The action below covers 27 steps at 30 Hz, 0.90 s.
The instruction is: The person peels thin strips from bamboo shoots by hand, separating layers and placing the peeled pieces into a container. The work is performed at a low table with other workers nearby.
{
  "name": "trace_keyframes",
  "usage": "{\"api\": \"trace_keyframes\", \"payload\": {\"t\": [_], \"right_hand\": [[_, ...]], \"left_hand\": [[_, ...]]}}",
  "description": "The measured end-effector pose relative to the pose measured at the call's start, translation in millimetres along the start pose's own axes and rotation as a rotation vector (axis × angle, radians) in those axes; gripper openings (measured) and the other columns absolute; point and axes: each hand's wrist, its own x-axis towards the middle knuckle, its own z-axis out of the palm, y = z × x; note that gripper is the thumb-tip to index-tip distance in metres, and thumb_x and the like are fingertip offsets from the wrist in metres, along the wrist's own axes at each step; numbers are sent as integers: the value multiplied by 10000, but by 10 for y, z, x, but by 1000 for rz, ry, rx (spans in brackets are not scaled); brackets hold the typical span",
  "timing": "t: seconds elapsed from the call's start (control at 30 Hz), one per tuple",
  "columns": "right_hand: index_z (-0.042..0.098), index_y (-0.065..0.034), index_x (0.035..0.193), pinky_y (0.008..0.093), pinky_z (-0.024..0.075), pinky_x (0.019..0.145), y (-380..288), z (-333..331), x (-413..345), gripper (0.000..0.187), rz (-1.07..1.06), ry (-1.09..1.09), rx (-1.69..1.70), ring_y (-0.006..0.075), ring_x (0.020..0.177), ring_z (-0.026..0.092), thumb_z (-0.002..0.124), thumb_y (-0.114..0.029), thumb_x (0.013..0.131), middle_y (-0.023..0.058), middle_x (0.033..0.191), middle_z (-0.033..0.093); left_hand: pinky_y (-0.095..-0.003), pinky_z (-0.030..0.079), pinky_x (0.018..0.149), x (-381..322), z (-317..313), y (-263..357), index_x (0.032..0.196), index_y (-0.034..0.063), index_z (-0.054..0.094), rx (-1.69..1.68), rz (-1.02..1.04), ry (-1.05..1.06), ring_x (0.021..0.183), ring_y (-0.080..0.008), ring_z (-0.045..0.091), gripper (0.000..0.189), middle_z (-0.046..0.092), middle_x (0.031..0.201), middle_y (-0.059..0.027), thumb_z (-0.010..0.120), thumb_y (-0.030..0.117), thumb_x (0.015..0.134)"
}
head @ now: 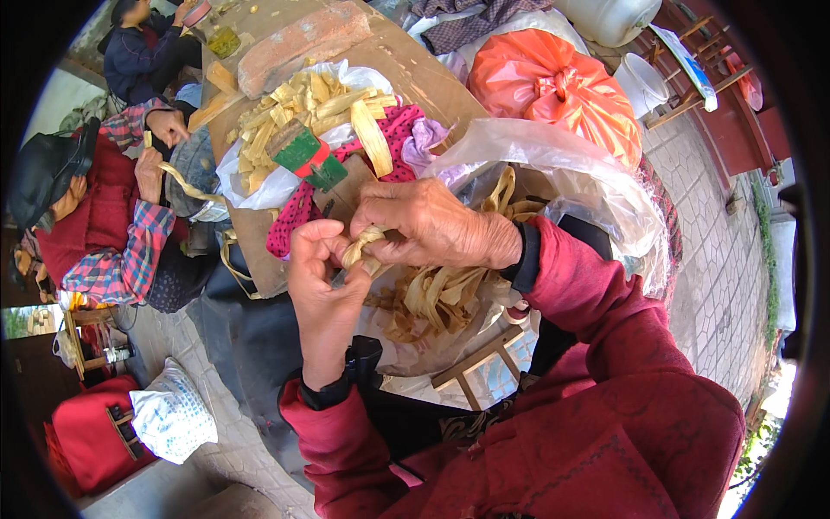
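Both of my hands meet at the middle of the view. My left hand (327, 279) pinches the lower end of a small twisted piece of dried, husk-like plant strip (363, 245) between thumb and fingers. On its upper right side, my right hand (421, 224) grips the same piece with thumb and forefinger. Below them lies a heap of loose pale brown husk strips (441, 298) on plastic sheeting. Past my hands, a pile of folded yellow husk pieces (311, 110) rests on a white plastic bag, beside a green block with a red band (308, 156).
The wooden board table (402, 58) holds a long reddish brick (305, 45) and a pink dotted cloth (399, 130). A knotted orange bag (554, 91) and clear plastic (583, 168) stand at the right. At the left, a co-worker in a plaid shirt (120, 250) holds a strip; another person sits beyond.
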Motion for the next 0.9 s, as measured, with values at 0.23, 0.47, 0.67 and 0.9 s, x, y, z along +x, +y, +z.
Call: {"api": "trace_keyframes", "payload": {"t": [0.23, 0.47, 0.67, 0.9], "right_hand": [[643, -2, 992, 242, 496, 781, -6, -67, 1, 201, 487, -268, 1025, 59, 878, 592, 670, -177, 895, 1, 917, 651], [652, 12, 1109, 236, 471, 825, 17, -61, -6, 274, 496, -15, 1015, 63, 911, 574, 625, -204, 942, 12, 980, 668], [622, -4, 928, 257, 473, 724, -18, 33, 7, 262, 317, 0, 665, 57, 784, 523, 555, -250, 985, -7, 786, 587], [569, -13, 816, 286, 426, 579, 125, -187, 97, 347, 369, 137, 391, 84, 625, 439, 553, -319, 980, 27, 623, 439]], "left_hand": [[-297, 483, 687, 44, 64, -85, 921, 26, 531, 593, 524, 215, 736, -244, 566, 324, 571, 864, -104, 615, -144, 658], [-237, 445, 559, -34, 89, -67, 917, -5, 590, 389, 290, 175, 632, -104, 547, 165, 621, 826, -70, 690, -48, 793], [-205, 368, 493, -102, 113, 26, 797, -1, 572, 140, 31, 61, 530, -32, 447, 159, 516, 627, 35, 670, 88, 884], [-203, 343, 506, -151, 65, 219, 804, 12, 564, -211, -97, -62, 531, -47, 441, 262, 521, 629, 6, 544, 214, 970]]}}
